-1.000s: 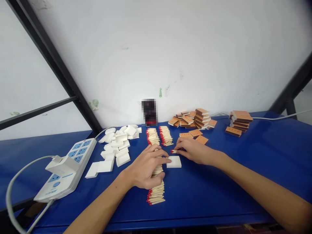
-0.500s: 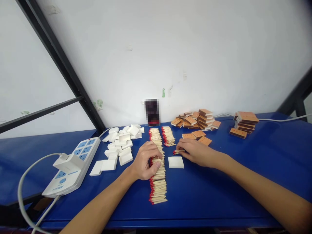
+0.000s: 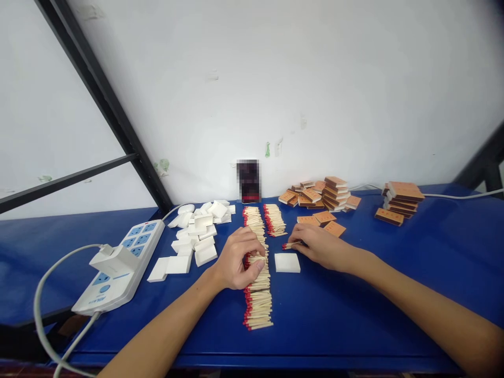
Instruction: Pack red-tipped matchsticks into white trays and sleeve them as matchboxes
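A long row of red-tipped matches (image 3: 258, 294) lies on the blue table (image 3: 354, 294). My left hand (image 3: 238, 257) rests on this row with its fingers pinched round a bunch of matches. My right hand (image 3: 318, 244) lies just right of it, fingers closed on a small bundle of matches (image 3: 289, 245). A white inner tray (image 3: 287, 262) lies flat between my two hands. A second, shorter heap of matches (image 3: 274, 219) sits further back.
A pile of white trays (image 3: 195, 233) lies at the left, next to a white power strip (image 3: 118, 262) with a plugged-in adapter and cable. Orange matchbox sleeves (image 3: 321, 193) are stacked at the back, with another stack (image 3: 399, 199) at the right. A dark object (image 3: 249, 181) leans against the wall.
My left hand has drawn back from the white tray onto the row of matches and pinched a bunch. My right hand has stayed in place. The view has shifted slightly.
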A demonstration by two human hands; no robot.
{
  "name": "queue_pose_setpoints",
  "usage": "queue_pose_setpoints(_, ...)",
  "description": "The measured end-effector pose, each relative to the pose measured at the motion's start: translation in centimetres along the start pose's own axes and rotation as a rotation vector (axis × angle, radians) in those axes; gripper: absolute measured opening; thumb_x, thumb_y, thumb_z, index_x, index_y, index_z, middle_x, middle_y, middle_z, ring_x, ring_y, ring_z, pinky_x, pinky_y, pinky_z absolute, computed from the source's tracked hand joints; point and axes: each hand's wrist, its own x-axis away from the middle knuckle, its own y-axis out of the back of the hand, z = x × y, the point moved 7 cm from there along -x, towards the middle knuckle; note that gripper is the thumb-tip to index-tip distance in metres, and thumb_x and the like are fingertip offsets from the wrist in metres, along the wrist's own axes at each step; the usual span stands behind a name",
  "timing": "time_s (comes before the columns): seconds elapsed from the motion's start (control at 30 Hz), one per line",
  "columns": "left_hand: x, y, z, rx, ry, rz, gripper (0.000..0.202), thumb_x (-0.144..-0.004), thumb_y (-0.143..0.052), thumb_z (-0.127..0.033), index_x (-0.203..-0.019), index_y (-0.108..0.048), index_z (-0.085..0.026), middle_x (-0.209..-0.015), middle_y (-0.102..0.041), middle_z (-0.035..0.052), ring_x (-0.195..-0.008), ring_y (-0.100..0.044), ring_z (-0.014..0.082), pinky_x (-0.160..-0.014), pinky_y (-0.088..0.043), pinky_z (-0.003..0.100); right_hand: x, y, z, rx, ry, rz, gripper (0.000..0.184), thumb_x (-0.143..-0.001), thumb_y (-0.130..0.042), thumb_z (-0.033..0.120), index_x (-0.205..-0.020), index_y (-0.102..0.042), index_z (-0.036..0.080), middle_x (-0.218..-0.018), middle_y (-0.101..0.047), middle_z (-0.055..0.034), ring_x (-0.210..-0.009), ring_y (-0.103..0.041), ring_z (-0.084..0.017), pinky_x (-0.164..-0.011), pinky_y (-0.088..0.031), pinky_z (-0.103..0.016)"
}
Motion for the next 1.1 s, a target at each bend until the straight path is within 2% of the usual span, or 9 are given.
queue_pose_setpoints(0.23,-0.1,0.1,-0.5,-0.09,-0.044,0.02,0.024,-0.08,-0.044,-0.035,-0.072,-0.058,-0.017,-0.063,-0.056,0.006,-0.063,-0.044,0.0172,-0.062,-0.035,0.034,0.3,0.1,0.6,0.066,0.02,0.012,0.021,-0.097,-0.041,0.022,-0.094,-0.061,0.017,-0.099,-0.062,-0.0093,-0.087,-0.059,-0.02,-0.077,-0.047,-0.032)
queue_pose_setpoints(0.5,0.0,-0.2,-0.3,-0.116,-0.043,0.041,0.025,-0.08,-0.043,-0.036,-0.071,-0.056,-0.017,-0.059,-0.053,0.0049,-0.06,-0.041,0.0165,-0.06,-0.034,0.034,0.4,-0.3,1.2,0.152,0.034,0.026,0.019,-0.098,-0.037,0.016,-0.096,-0.056,0.017,-0.099,-0.059,-0.0093,-0.081,-0.06,-0.019,-0.072,-0.046,-0.031)
queue_pose_setpoints(0.73,0.0,-0.1,-0.2,-0.112,-0.036,0.032,0.022,-0.079,-0.044,-0.033,-0.072,-0.056,-0.017,-0.06,-0.054,0.0048,-0.061,-0.042,0.0166,-0.061,-0.033,0.034,0.7,-0.7,1.6,0.276,0.095,0.043,0.026,-0.086,-0.039,-0.001,-0.098,-0.055,0.015,-0.102,-0.058,-0.0109,-0.084,-0.059,-0.021,-0.068,-0.044,-0.03)
queue_pose_setpoints(0.9,0.1,-0.4,-0.1,-0.125,-0.024,0.059,0.024,-0.081,-0.043,-0.035,-0.072,-0.054,-0.017,-0.059,-0.052,0.0045,-0.06,-0.041,0.0166,-0.061,-0.033,0.033,0.6,-0.7,1.6,0.299,0.066,0.067,0.027,-0.085,-0.039,-0.001,-0.101,-0.055,0.014,-0.104,-0.057,-0.0127,-0.086,-0.059,-0.022,-0.068,-0.044,-0.03)
queue_pose_setpoints(1.1,0.0,-0.3,-0.3,-0.129,-0.028,0.053,0.025,-0.081,-0.042,-0.035,-0.072,-0.056,-0.017,-0.059,-0.052,0.0045,-0.06,-0.042,0.0165,-0.06,-0.033,0.034,0.8,-0.3,1.8,0.223,0.039,0.106,0.025,-0.089,-0.035,0.001,-0.099,-0.054,0.015,-0.105,-0.056,-0.013,-0.081,-0.058,-0.02,-0.067,-0.044,-0.029)
